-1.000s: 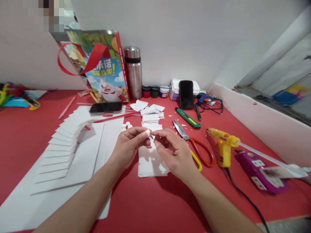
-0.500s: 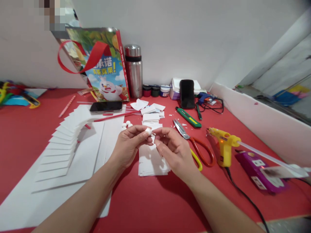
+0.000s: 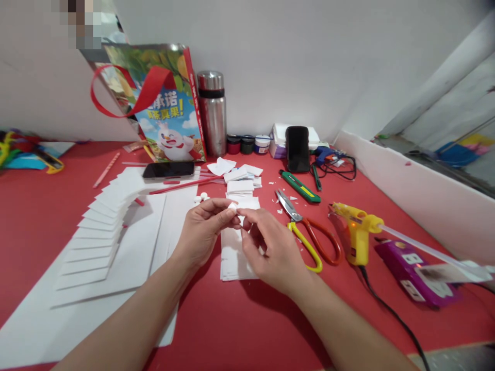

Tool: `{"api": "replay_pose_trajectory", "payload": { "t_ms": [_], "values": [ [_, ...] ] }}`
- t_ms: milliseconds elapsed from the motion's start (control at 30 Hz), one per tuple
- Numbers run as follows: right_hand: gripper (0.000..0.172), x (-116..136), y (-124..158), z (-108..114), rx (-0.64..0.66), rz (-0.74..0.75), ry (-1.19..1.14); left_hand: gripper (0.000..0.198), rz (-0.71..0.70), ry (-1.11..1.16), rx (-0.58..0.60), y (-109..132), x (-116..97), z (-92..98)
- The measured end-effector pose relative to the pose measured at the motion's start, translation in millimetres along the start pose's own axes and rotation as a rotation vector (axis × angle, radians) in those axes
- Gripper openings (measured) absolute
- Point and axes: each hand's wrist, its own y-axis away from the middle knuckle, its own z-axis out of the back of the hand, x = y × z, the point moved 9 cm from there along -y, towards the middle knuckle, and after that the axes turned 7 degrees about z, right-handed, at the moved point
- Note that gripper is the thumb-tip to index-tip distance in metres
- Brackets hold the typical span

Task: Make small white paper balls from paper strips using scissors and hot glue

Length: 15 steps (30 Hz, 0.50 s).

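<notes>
Between thumb and forefinger, my left hand (image 3: 207, 226) pinches a small white paper piece (image 3: 232, 207). The fingertips of my right hand (image 3: 270, 245) meet it from the right, bent close together; whether they grip the paper is hidden. Both hands hover over a stack of white paper (image 3: 235, 257). Small white rolled pieces (image 3: 201, 197) lie just behind my left hand, and folded white papers (image 3: 240, 186) sit farther back. Scissors (image 3: 305, 221) with red and yellow handles lie right of my right hand.
At left, a fanned white paper stair model (image 3: 96, 237) rests on white sheets. A phone (image 3: 169, 169), a bag (image 3: 166, 108) and a steel bottle (image 3: 214, 116) stand or lie behind. To the right are a green cutter (image 3: 299, 186), a yellow glue gun (image 3: 358, 229) and a purple box (image 3: 413, 273).
My right hand has shifted slightly left and turned, uncovering more of the yellow scissor handle. The white piece now shows less between the fingers.
</notes>
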Motion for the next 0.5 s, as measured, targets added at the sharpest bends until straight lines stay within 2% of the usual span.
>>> {"api": "replay_pose_trajectory", "payload": {
  "t_ms": [167,333,500],
  "values": [
    [0.041,4.2,-1.2,-0.5,0.035,0.060,0.095,0.013,-0.025,-0.044,0.008,0.5,-1.3,1.0],
    [0.044,9.4,0.3,3.8,0.007,0.086,0.051,0.012,-0.020,-0.021,0.029,0.6,-1.4,-1.2],
    [0.037,-0.1,4.1,7.5,-0.090,-0.045,-0.166,0.011,-0.012,-0.015,0.031,1.7,-0.2,-1.9]
  ]
}}
